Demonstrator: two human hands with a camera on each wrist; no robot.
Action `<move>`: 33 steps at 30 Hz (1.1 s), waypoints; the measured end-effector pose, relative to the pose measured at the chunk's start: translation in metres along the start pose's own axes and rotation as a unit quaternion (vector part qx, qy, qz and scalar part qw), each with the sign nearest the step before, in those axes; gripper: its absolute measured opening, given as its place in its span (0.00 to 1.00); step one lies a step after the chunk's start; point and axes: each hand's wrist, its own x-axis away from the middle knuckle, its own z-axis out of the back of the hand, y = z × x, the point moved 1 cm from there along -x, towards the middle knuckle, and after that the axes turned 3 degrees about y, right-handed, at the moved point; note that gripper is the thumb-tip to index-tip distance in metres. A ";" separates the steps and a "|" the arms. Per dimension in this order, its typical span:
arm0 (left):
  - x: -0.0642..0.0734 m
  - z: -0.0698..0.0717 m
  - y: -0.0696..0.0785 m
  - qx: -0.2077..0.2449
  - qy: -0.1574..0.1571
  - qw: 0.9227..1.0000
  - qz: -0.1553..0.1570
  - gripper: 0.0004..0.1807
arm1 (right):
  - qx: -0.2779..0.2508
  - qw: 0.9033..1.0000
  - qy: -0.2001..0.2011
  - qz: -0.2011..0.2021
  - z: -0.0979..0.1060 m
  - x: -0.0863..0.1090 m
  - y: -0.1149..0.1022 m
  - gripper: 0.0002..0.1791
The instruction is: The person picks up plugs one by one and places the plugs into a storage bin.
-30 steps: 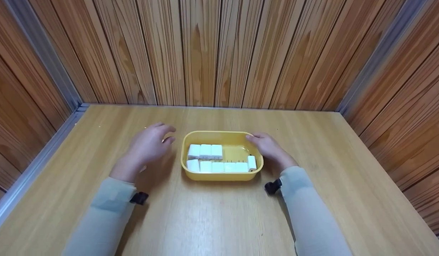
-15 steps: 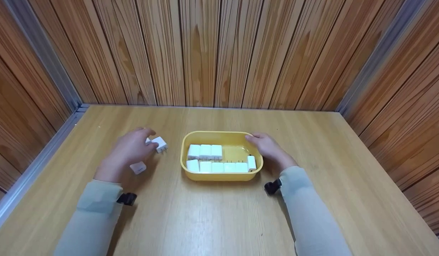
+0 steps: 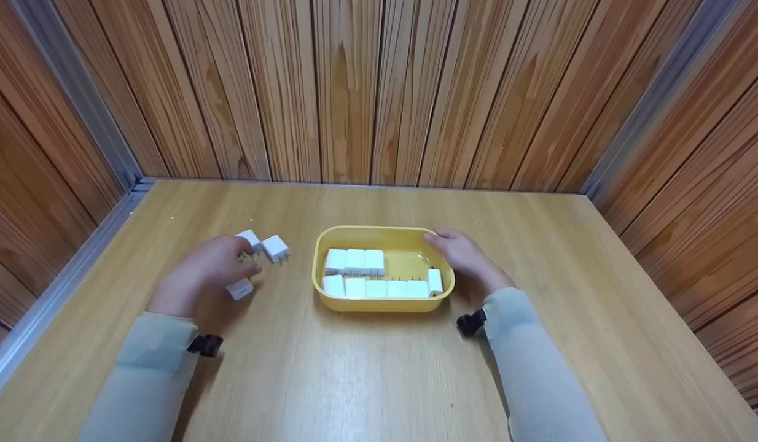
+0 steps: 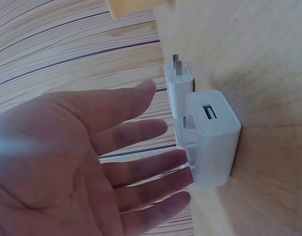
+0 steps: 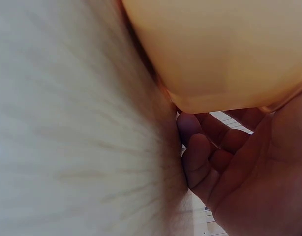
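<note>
My left hand (image 3: pixel 204 267) hovers at the left over three loose white charger plugs, its fingers relaxed and spread. The nearest plug (image 3: pixel 240 290) lies by the thumb, partly covered by the hand. Beyond the fingers, a second plug (image 3: pixel 249 237) and a third plug (image 3: pixel 276 247) lie close together. In the left wrist view, a charger plug (image 4: pixel 214 140) shows its USB port beside my fingertips. My right hand (image 3: pixel 468 256) grips the right end of a yellow plastic tub (image 3: pixel 382 306), thumb over the rim and fingers against the outer wall.
Inside the tub, white plugs stand in two rows, a back row (image 3: pixel 354 261) of three and a longer front row (image 3: pixel 376 288). One plug (image 3: pixel 435 281) stands sideways at the right end. Wood-plank walls (image 3: pixel 345 92) enclose the table (image 3: pixel 330 380).
My left hand has moved left and toward me, from beside the tub to over the loose plugs, uncovering the two farther ones. The right hand and tub have stayed put.
</note>
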 end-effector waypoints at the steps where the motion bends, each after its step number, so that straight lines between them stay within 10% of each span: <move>1: 0.001 0.000 0.000 0.001 -0.007 1.000 0.003 0.29 | 0.000 1.000 0.000 0.000 0.000 0.000 0.000 0.37; 11: 0.005 -0.002 0.000 -0.016 -0.038 0.999 -0.007 0.31 | 0.068 0.993 0.003 0.098 0.001 -0.008 0.000 0.27; 33: 0.015 -0.001 -0.001 -0.008 -0.076 0.997 0.015 0.29 | 0.049 0.997 0.006 0.062 0.001 -0.004 0.001 0.28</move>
